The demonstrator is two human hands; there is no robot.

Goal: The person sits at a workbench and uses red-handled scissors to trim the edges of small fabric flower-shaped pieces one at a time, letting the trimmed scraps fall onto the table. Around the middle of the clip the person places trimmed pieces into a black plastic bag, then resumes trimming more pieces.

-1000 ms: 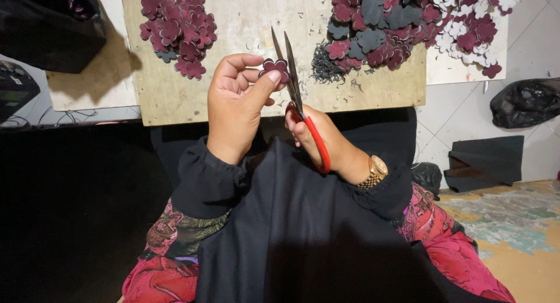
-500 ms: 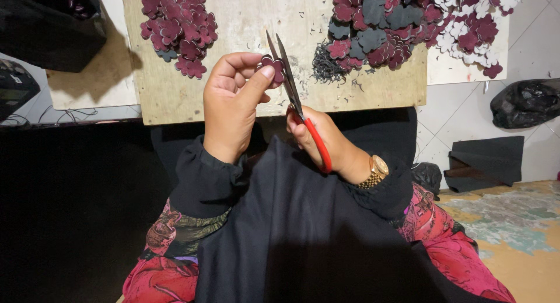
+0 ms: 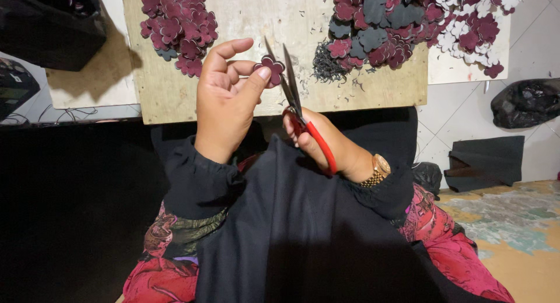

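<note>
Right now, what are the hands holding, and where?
Left hand pinches a maroon flower cutout by its edge; right hand grips red-handled scissors by the handles.

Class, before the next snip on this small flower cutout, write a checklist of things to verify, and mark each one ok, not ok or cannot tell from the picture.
1. Flower piece pinched between thumb and fingers of the left hand: ok.
2. Scissors held by the red handle in the right hand: ok.
3. Blades open, beside the flower piece: ok.
4. Left fingertips clear of the blades: cannot tell, they sit very close.
5. Wooden board below to catch trimmings: ok.
6. Pile of maroon flowers lying apart from the cutting spot: ok.
</note>
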